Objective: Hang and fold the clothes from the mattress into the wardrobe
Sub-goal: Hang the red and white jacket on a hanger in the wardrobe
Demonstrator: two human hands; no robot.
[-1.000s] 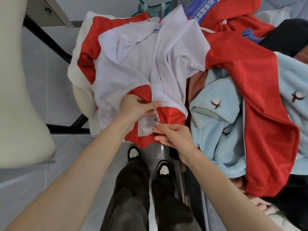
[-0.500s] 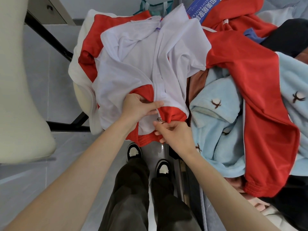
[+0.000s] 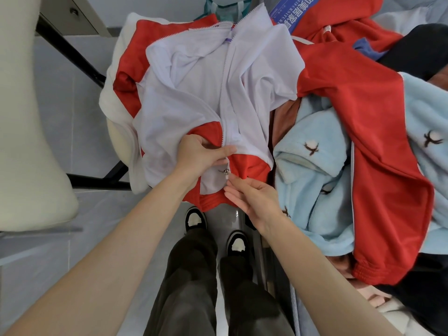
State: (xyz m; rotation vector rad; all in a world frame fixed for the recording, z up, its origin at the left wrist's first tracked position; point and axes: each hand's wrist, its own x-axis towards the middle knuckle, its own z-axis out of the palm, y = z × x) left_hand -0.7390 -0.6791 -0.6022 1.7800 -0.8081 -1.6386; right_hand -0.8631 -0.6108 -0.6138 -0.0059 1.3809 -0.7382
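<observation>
Right hand [image 3: 254, 200] has eased its pinch since the earlier frame: fingers now nearly straight, tips touching cloth just under the metal zip pull [image 3: 226, 171], which sits just up-left of it. Left hand [image 3: 201, 156] grips the jacket [image 3: 194, 105] beside the zip, thumb across. Jacket lies frame centre on the clothes pile, zip running up-frame to the collar. Thin smooth white lining, red panels; fuzzy blue fleece [image 3: 315, 166] at right.

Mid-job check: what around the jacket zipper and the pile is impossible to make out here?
Head view only.
Whether the right hand pinches the zipper's bottom end below the slider: too small.
The left hand: fingers partly tucked under jacket fabric.
The blue label: cut off by top edge.
The wardrobe: out of frame.
</observation>
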